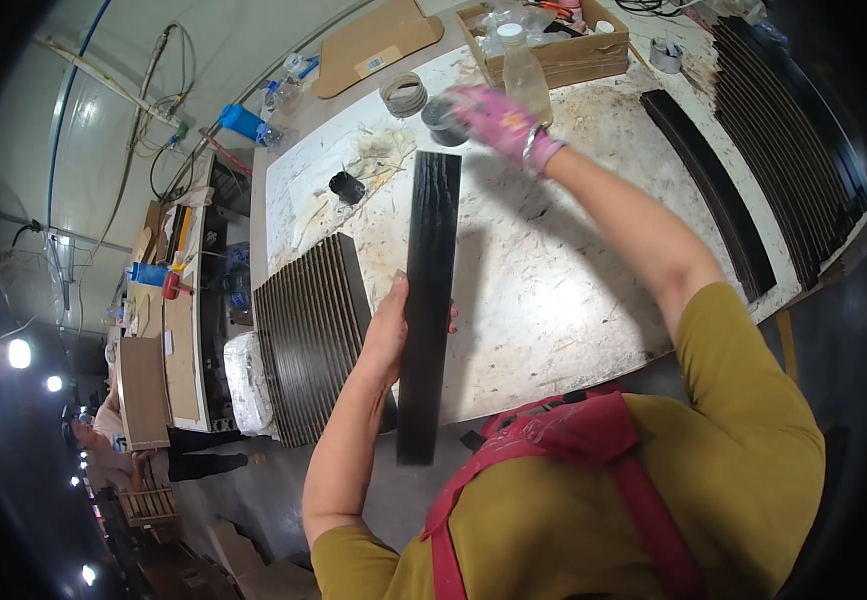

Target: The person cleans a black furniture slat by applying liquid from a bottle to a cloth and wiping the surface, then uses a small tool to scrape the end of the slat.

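Note:
A long, dark, flat slat (429, 290) with a glossy face is gripped by my bare left hand (391, 330), thumb on one edge and fingertips showing at the other. It stands lengthwise over the table, its lower end past the front edge. My right hand (499, 120), in a pink glove, reaches across to a small dark round container (445, 122). Motion blur hides its fingers, so what they hold is unclear. Close by stand a clear bottle with a white cap (525, 75) and a roll of tape (404, 95).
Stacked dark slats (309, 340) lie at the table's left, with another large stack (789, 150) at far right. A single row of dark pieces (709, 190) lies before it. A small black cup (348, 187) and a cardboard box (579, 60) rest on the stained white table (564, 290).

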Demonstrator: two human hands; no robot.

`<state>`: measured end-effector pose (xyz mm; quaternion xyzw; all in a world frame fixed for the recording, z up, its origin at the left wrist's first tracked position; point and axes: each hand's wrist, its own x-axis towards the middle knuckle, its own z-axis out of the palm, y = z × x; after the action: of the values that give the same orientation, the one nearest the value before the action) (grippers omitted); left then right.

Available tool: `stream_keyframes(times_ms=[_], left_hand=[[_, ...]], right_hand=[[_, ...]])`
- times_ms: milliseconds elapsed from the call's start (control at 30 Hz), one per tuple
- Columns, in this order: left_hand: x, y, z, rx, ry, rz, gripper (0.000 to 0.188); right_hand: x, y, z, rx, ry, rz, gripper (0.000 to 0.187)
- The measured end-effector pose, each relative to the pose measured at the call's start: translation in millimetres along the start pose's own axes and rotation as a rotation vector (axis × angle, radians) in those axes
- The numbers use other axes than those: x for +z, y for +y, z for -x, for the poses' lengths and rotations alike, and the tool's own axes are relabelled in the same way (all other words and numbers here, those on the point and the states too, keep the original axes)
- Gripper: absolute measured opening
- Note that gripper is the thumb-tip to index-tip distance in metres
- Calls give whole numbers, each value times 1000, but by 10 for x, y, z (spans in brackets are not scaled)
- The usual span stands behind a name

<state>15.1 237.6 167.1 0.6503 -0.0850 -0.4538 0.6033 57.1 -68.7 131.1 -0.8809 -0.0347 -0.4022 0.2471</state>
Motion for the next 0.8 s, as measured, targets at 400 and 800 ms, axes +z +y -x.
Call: stream_keyframes(times_ms=[400, 800], left_hand=[[-128, 183, -96, 41, 197, -78, 59], [-920, 494, -657, 524, 218, 472, 73]], right_hand=[[-169, 276, 437, -271, -50, 469, 32], [-258, -1964, 557, -107, -199, -237, 38]])
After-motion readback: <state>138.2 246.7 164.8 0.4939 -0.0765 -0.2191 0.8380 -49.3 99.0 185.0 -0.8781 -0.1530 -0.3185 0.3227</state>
